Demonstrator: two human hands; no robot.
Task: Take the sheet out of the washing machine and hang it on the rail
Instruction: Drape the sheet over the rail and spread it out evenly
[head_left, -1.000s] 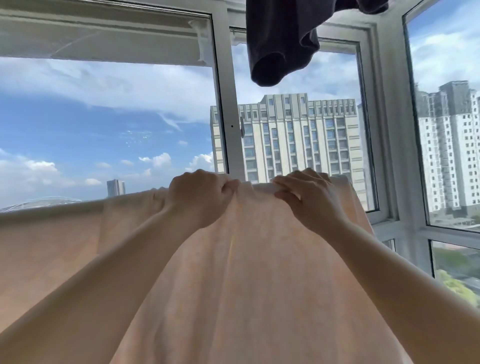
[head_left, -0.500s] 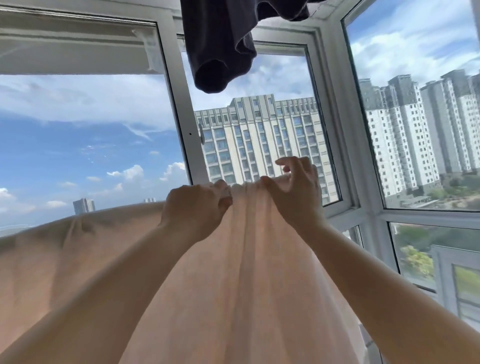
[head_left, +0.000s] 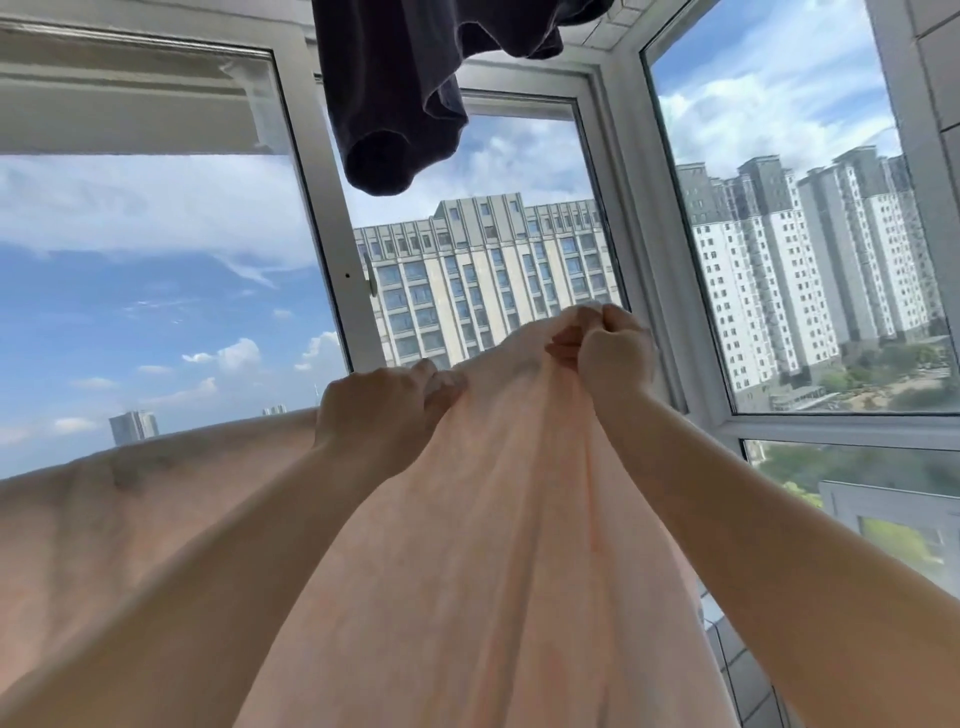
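The pale peach sheet (head_left: 467, 519) fills the lower half of the view, draped over a top edge that runs from the lower left up toward the middle; whatever carries it there is hidden under the cloth. The left hand (head_left: 379, 415) sits on that top edge with its fingers curled, pinching a fold of the sheet. Just to the right of it and a little higher, the right hand (head_left: 608, 353) is curled tight around a gathered bunch of the sheet, lifting the cloth into a peak, with long creases running down from it. Both bare forearms reach up from the bottom corners to the sheet. Above the sheet a dark garment (head_left: 405, 104) hangs from the top of the view, well apart from the hands. Behind the sheet stand white window frames (head_left: 322, 208), and through the glass a beige high-rise building (head_left: 488, 280), more towers to the right of it, and blue sky with clouds.
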